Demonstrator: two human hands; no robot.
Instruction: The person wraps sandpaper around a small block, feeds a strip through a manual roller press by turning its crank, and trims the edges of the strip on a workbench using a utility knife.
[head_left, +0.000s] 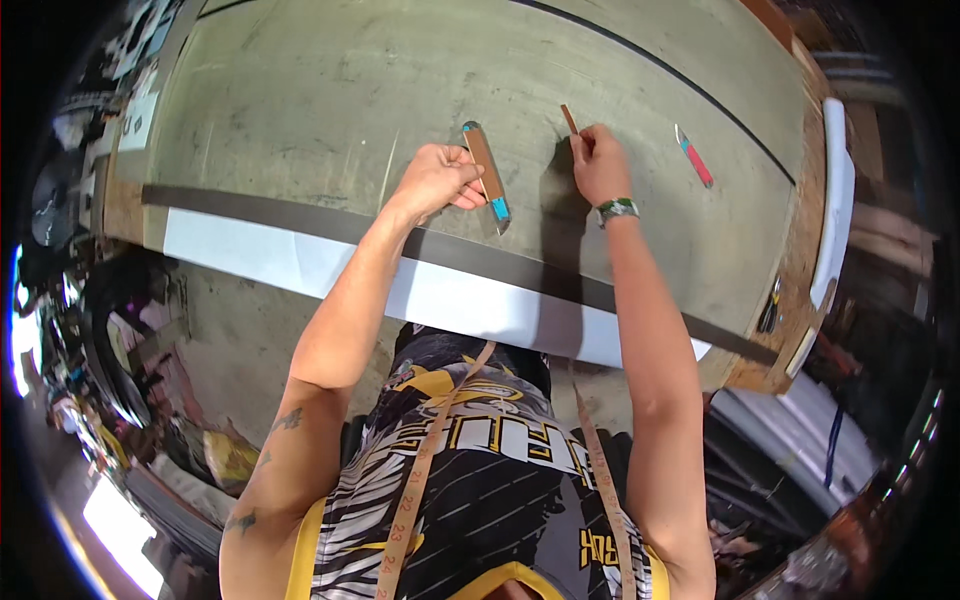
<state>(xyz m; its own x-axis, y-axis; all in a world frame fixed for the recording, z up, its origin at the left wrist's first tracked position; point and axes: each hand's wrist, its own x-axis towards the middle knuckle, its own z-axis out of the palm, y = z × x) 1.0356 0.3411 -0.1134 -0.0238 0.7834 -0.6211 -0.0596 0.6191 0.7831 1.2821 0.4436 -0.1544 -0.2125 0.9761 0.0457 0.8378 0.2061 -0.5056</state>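
Note:
My left hand [440, 182] is closed, its thumb and fingers pinching the left edge of a flat brown strip with teal and dark ends [485, 165]. A thin pointed tip shows at that piece's near end; whether it is one object or two layered together I cannot tell. To the right, my right hand [600, 165] is closed around a narrow brown strip [569, 118], which sticks up past the fingers. Both hands are over the greenish-grey table [300, 110]. Farther right, apart from my hands, lies a red and teal knife [692, 160] with a pointed blade.
A white strip [270, 250] runs along the table's near edge, beside a dark band [300, 213]. Black-handled pliers [770, 305] rest at the right edge, near a white roll [835, 200]. Silver-grey rolls [790, 450] stand below right. A measuring tape [415, 480] hangs down my front.

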